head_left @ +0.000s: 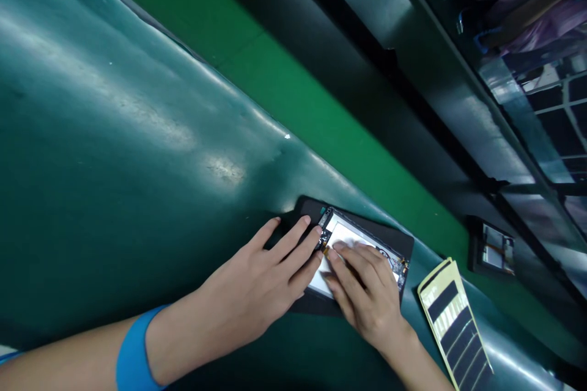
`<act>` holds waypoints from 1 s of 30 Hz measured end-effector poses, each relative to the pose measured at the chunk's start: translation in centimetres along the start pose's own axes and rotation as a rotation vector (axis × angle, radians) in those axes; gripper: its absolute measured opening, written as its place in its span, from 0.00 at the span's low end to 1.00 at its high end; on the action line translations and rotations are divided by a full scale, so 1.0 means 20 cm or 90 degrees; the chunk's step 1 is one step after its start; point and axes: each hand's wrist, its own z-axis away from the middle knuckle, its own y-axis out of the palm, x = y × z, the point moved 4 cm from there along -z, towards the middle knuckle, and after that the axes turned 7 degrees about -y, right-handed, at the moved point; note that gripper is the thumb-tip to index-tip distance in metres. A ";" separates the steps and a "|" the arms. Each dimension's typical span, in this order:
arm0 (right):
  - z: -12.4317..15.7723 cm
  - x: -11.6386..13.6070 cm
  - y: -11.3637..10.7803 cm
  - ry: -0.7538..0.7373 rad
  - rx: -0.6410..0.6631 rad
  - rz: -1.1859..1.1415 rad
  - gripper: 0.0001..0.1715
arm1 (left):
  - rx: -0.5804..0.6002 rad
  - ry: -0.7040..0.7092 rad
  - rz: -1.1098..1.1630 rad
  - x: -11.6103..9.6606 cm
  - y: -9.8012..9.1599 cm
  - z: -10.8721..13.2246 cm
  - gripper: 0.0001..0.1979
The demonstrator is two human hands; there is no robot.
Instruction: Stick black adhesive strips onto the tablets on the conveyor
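An opened tablet [353,235] lies on a black pad [309,206] near the bench edge, its white inner face and circuit parts at both ends exposed. My left hand [261,275], below a blue wristband [137,348], rests with fingers spread on the tablet's left end. Over the white face, my right hand [367,287] has its fingers bent together, fingertips pressed down beside a small orange-brown flex strip [326,250]. Whether anything is pinched under those fingertips is hidden.
Right of the pad lies a yellow sheet [443,281] with several black strips. Beyond the green bench [137,195] runs a green belt [293,85], carrying another opened device in a black tray [498,247]. Across it, a person in pink [541,18] is partly visible.
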 end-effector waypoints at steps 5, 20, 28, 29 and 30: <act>-0.03 0.01 -0.02 0.093 -0.042 0.022 0.11 | 0.011 -0.001 -0.005 0.00 0.00 0.00 0.33; -0.10 0.00 -0.03 0.141 -0.069 -0.039 0.09 | 0.031 -0.001 0.003 0.00 -0.01 0.01 0.35; -0.11 0.00 -0.03 0.150 -0.069 -0.061 0.06 | 0.048 -0.004 0.015 0.01 -0.04 0.01 0.28; -0.11 0.00 -0.02 0.153 -0.069 -0.063 0.06 | 0.049 -0.007 0.015 0.01 -0.04 0.00 0.27; -0.10 0.00 -0.02 0.155 -0.070 -0.064 0.06 | 0.048 -0.010 0.016 0.01 -0.05 0.00 0.25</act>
